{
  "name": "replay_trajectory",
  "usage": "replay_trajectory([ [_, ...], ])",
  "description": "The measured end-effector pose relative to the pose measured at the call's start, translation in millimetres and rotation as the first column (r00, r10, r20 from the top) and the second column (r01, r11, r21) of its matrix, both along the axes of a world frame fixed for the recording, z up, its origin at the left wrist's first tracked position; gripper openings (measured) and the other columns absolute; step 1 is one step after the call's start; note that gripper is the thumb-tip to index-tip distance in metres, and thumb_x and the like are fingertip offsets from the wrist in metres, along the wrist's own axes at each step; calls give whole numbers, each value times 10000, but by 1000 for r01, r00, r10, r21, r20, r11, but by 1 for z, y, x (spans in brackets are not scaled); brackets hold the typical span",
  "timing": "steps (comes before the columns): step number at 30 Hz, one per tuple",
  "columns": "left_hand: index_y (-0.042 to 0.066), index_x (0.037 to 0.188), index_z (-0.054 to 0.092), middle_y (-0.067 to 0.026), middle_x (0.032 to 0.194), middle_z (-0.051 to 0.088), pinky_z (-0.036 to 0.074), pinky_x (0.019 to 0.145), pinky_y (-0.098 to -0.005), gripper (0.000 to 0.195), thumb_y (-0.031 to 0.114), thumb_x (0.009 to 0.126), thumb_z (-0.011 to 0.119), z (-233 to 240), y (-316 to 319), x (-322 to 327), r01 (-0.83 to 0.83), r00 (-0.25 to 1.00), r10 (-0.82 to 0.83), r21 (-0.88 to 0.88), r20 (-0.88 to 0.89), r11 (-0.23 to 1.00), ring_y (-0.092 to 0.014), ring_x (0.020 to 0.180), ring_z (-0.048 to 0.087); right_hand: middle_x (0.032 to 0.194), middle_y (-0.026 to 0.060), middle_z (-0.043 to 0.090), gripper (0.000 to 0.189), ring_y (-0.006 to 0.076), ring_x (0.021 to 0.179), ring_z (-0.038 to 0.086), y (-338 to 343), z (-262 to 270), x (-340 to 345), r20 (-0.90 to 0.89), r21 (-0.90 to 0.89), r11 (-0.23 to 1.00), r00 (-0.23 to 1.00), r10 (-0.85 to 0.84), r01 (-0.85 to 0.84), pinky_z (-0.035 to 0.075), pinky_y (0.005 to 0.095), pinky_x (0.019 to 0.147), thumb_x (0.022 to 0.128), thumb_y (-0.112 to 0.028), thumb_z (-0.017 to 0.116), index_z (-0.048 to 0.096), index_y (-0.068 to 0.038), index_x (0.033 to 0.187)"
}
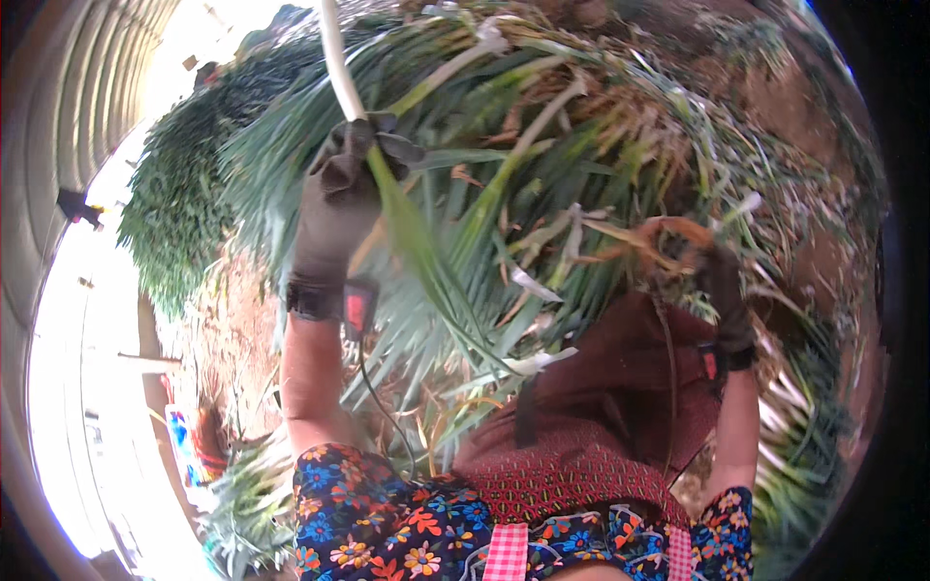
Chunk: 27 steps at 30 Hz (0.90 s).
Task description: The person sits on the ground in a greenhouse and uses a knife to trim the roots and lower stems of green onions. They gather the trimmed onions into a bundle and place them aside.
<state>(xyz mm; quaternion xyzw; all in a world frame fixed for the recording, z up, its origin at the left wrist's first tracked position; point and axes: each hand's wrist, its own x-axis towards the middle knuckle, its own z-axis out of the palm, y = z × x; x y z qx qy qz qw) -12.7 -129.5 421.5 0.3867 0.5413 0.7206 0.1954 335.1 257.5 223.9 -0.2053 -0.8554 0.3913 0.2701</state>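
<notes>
My left hand [352,163], in a dark glove, grips a large green onion [389,192] where its white stalk meets the green leaves. The white end points up past the top edge, and the leaves hang down towards my lap. On the right, my gloved right hand [723,290] holds a curled strip of withered brown leaf [676,229]; its fingers are dark and partly blurred. Before me lies a broad heap of green onions [320,109], their leaves fanned to the left. Some single stalks lie loose across it.
Loose peelings [770,196] and bare soil [795,102] lie on the right. More onions with white stems [788,407] rest by my right elbow, and another bundle [254,501] is at lower left. A ribbed wall [94,80] curves along the left. A cable [381,407] runs from my left wrist.
</notes>
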Motion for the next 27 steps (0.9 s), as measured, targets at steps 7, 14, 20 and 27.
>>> replay_trajectory([
  [7,-3,1262,543,-80,870,656,486,826,-338,423,370,1092,439,65,-178,12,-526,737,484,49,-473,849,-204,790,606,910,217,686,365,356,786,631,52,-83,35,500,233,967,841,-206,98,482,460,712,990,-298,592,654,35,1125],
  [14,11,1346,544,-66,997,661,489,950,-340,439,354,1097,430,169,-360,103,-884,334,728,69,-598,462,-176,951,635,1077,206,705,336,341,995,649,78,-121,43,510,50,932,811,285,-359,499,427,858,975,-243,592,673,20,1167],
  [20,21,1175,677,-86,1051,710,487,923,-313,284,129,1022,464,133,-480,133,-988,47,283,-3,-958,152,-182,935,657,1166,240,679,362,442,1083,607,121,-136,32,783,426,536,594,184,-729,488,488,901,977,-262,576,662,38,1161],
  [27,212,980,728,-110,920,733,543,739,-465,174,299,925,587,-7,-565,189,-692,428,-158,-210,-890,-691,-323,843,711,1150,242,675,344,435,1071,626,126,-149,3,767,169,770,573,289,-615,496,483,909,973,-232,523,659,20,1165],
])
